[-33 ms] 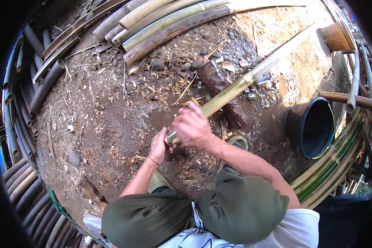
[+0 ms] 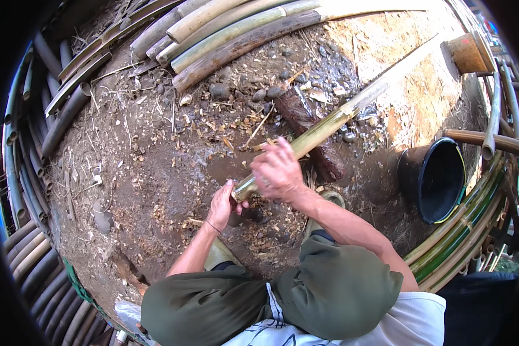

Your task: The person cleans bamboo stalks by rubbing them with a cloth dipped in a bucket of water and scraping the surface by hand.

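Observation:
A long bamboo pole (image 2: 323, 130), pale green and wet-looking, slants from near my knees up to the far right. It rests across a dark reddish-brown log (image 2: 327, 157) on the ground. My left hand (image 2: 222, 205) grips the pole's near end, with its fingertips showing beneath. My right hand (image 2: 278, 172) lies curled over the pole a little farther up. Its fingers are slightly blurred, and whether anything sits between palm and bamboo is hidden.
A black bucket (image 2: 441, 180) stands on the right beside green bamboo poles (image 2: 444, 256). More thick poles (image 2: 242, 34) lie at the far side, and dark ones (image 2: 40, 271) are stacked on the left. Stones (image 2: 219, 90) and wood chips litter the damp soil.
My right hand has slid up along the bamboo pole, away from my left hand. The left hand and the pole stay nearly where they were.

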The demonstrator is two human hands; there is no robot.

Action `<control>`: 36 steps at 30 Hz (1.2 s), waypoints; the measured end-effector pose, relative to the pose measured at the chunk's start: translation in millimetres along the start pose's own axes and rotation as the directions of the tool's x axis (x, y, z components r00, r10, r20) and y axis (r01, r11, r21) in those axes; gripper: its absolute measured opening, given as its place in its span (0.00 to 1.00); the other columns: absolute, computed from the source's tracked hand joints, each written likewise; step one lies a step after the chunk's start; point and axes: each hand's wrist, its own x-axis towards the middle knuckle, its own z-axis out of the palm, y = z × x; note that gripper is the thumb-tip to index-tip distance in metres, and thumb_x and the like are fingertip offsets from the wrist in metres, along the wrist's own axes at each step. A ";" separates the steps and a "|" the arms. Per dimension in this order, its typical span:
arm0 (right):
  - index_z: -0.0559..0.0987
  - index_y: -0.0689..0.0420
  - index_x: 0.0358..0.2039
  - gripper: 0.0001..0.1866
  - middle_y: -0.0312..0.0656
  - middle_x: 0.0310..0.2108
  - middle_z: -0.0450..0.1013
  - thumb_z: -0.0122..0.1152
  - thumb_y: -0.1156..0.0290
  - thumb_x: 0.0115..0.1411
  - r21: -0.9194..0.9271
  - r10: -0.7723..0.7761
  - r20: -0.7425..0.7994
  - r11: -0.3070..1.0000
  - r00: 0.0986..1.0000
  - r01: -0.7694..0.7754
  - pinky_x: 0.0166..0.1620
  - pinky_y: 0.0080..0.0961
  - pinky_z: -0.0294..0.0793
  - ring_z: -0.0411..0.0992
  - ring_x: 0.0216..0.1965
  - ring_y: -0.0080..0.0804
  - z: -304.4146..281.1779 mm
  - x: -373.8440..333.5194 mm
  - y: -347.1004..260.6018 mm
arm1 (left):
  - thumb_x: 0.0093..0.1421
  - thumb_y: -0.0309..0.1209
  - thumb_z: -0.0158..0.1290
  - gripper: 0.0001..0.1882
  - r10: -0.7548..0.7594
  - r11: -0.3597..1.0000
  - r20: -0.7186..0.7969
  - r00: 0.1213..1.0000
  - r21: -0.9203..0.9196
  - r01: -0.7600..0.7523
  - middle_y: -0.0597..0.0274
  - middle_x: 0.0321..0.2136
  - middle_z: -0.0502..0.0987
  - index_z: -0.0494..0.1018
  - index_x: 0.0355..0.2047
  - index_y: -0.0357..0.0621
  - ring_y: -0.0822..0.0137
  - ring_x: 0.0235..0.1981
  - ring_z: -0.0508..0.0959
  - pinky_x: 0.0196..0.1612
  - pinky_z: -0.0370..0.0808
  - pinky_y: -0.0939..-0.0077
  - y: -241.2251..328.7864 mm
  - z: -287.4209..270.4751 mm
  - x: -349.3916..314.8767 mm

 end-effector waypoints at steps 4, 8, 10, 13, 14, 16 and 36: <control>0.80 0.56 0.30 0.04 0.42 0.35 0.75 0.64 0.72 0.53 -0.132 0.194 -0.019 0.972 0.981 -0.195 0.63 0.54 0.63 0.73 0.45 0.42 -20.6 0.0 42.3 | 0.74 0.59 0.30 0.38 0.108 0.988 0.321 0.941 0.070 -0.137 0.65 0.22 0.77 0.78 0.42 0.36 0.74 0.23 0.74 0.30 0.74 0.77 23.0 32.5 -9.2; 0.81 0.52 0.34 0.05 0.38 0.36 0.75 0.65 0.69 0.56 -0.026 0.165 0.036 0.986 0.986 -0.164 0.63 0.52 0.63 0.73 0.43 0.35 -5.1 -2.3 0.0 | 0.70 0.64 0.30 0.40 -0.153 0.988 0.109 0.982 0.029 0.151 0.59 0.25 0.78 0.77 0.36 0.38 0.70 0.25 0.77 0.32 0.77 0.73 10.0 21.9 3.7; 0.81 0.51 0.34 0.05 0.37 0.36 0.74 0.65 0.69 0.57 -0.094 0.169 -0.013 0.981 0.986 -0.170 0.64 0.51 0.60 0.72 0.43 0.35 -13.8 -2.4 13.4 | 0.68 0.66 0.29 0.41 -0.177 0.980 0.167 0.970 0.117 0.158 0.60 0.25 0.77 0.77 0.35 0.40 0.70 0.25 0.77 0.31 0.77 0.74 12.8 -0.2 2.4; 0.81 0.52 0.35 0.05 0.38 0.37 0.74 0.64 0.69 0.57 -0.083 0.158 -0.010 0.984 0.987 -0.158 0.61 0.48 0.60 0.71 0.44 0.35 -13.5 -3.0 16.1 | 0.71 0.61 0.36 0.34 -0.122 0.986 0.095 0.988 -0.098 0.132 0.58 0.33 0.78 0.76 0.42 0.41 0.68 0.30 0.79 0.33 0.80 0.71 16.0 17.5 11.6; 0.81 0.52 0.36 0.06 0.39 0.37 0.74 0.64 0.69 0.57 -0.055 0.152 0.009 0.987 0.988 -0.152 0.61 0.47 0.60 0.71 0.45 0.35 -5.1 -6.0 -0.6 | 0.71 0.61 0.38 0.34 -0.103 0.972 0.107 0.989 -0.200 0.123 0.58 0.36 0.79 0.76 0.45 0.41 0.68 0.32 0.80 0.33 0.81 0.71 15.7 22.4 16.8; 0.81 0.54 0.37 0.08 0.38 0.39 0.73 0.66 0.70 0.56 0.035 0.037 0.073 0.999 0.997 -0.040 0.59 0.42 0.62 0.70 0.46 0.36 9.8 -10.6 -35.5 | 0.71 0.55 0.45 0.27 -0.008 0.971 0.005 1.000 -0.238 0.009 0.63 0.39 0.78 0.76 0.47 0.42 0.71 0.44 0.78 0.37 0.80 0.69 20.8 36.0 18.3; 0.80 0.53 0.29 0.05 0.39 0.37 0.72 0.66 0.67 0.57 -0.205 0.248 -0.105 0.942 0.963 -0.265 0.46 0.35 0.61 0.66 0.42 0.34 -17.5 -9.9 41.3 | 0.72 0.55 0.45 0.25 0.023 1.000 0.054 0.998 -0.007 -0.022 0.67 0.23 0.76 0.76 0.40 0.44 0.79 0.20 0.75 0.23 0.73 0.84 23.6 60.5 39.2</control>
